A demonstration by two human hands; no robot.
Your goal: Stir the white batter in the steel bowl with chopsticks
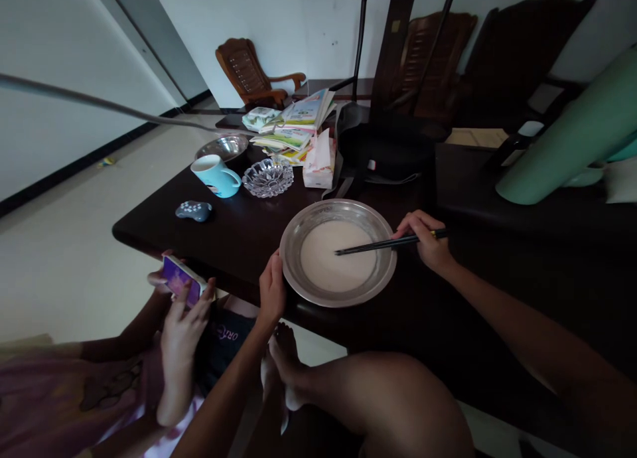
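A wide metal bowl [291,272] stands near the front edge of the dark table, with a pale, milky liquid [338,269] in it. My left hand [273,289] grips the bowl's left rim, its fingers pressed together against the outside. On the other side, my right hand [425,240] is closed around a pair of dark chopsticks [371,246]. Their tips reach over the middle of the bowl and meet the liquid's surface; how deep they go I cannot tell.
Behind the bowl are a tissue pack [319,162], a glass dish [269,179], a blue mug [217,176], a second metal bowl [229,147], booklets [298,123] and a dark bag [385,152]. A grey controller-like object [194,210] lies left. Another person's hands hold a phone [182,280]. A green cylinder [572,136] leans right.
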